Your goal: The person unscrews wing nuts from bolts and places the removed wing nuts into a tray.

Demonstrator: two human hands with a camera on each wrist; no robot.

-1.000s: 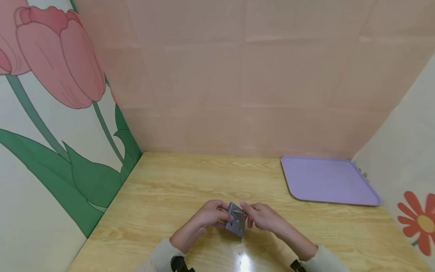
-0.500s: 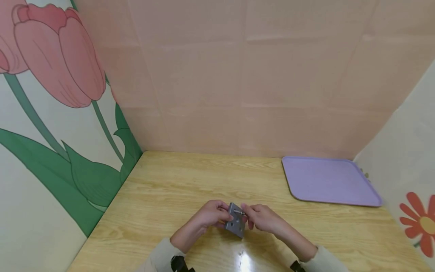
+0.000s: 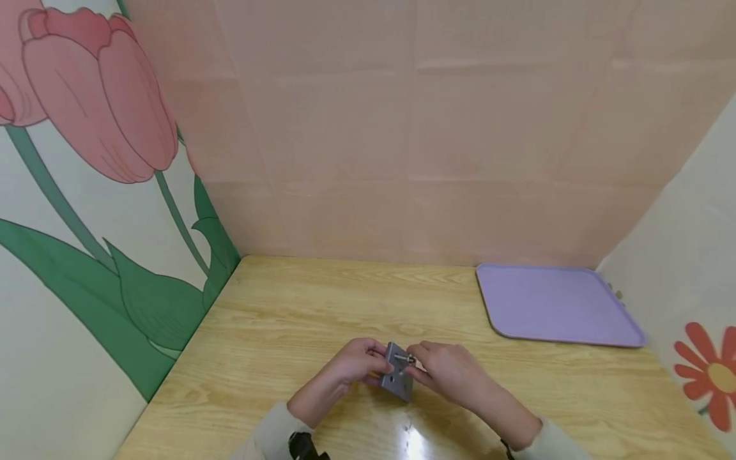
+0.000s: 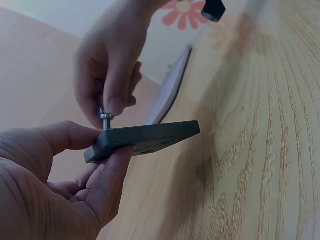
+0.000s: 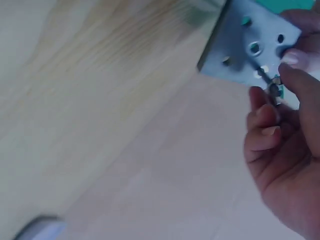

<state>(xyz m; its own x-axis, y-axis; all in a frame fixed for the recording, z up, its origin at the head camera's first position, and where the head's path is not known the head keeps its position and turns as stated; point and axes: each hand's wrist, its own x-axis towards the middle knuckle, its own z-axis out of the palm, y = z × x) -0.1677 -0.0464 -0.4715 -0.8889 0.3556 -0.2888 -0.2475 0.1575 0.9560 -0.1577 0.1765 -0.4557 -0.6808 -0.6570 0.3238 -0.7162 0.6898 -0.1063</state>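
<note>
My left hand (image 3: 361, 361) grips a square grey metal plate (image 3: 395, 384) by one edge, thumb on one face and fingers behind it. The plate is tilted above the table, and several round holes show in its face in the right wrist view. A silvery bolt (image 4: 106, 121) stands out of the plate near a corner, with a wider nut-like part (image 5: 274, 86) at its outer end. My right hand (image 3: 457, 374) pinches that outer end between thumb and curled fingers, which partly cover it.
A flat purple tray (image 3: 558, 303) lies at the back right of the wood-grain table (image 3: 322, 306). A pinkish-brown sheet (image 3: 402, 160) rises behind the table, with flower-printed walls on both sides.
My right hand has turned about the bolt: its thumb now sits lower and the knuckles face up, so more of the bolt's end shows. The left hand and plate have stayed nearly still.
</note>
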